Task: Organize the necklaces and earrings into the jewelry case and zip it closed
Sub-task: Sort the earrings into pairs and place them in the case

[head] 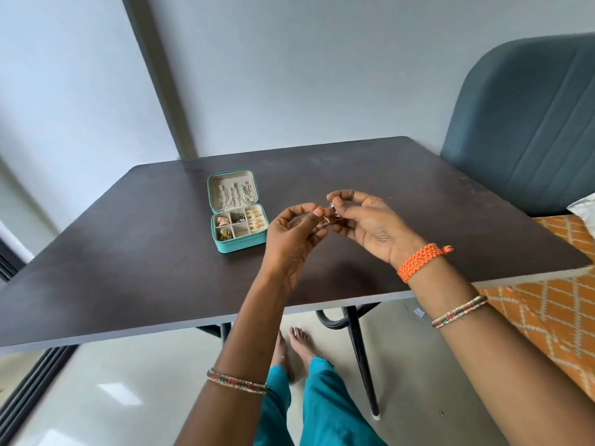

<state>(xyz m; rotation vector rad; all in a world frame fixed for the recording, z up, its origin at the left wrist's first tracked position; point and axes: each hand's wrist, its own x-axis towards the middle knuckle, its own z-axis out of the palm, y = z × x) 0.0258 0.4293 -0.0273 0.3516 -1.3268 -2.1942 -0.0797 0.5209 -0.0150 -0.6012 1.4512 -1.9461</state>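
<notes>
Head view looks down on a dark counter (128,252) where a teal jewelry case (237,211) lies open, left of the hands and apart from them. Its raised lid holds thin silvery necklaces (236,194) hung in a row, and its divided tray holds earrings (254,219) in several compartments, gold and rose toned; one front middle compartment looks bare. Above the counter, both hands meet around a small, partly clear piece of jewelry (326,216), too small to tell its kind. The left hand (294,235) has its grip pinching one side of the piece between thumb and fingertips; the right hand (363,222) pinches the other side, its remaining fingers loosely curled. An orange braided band (418,260) wraps the right wrist, and beaded bangles (236,381) sit on both forearms. A blue chair (528,130) stands at the counter's far right.
</notes>
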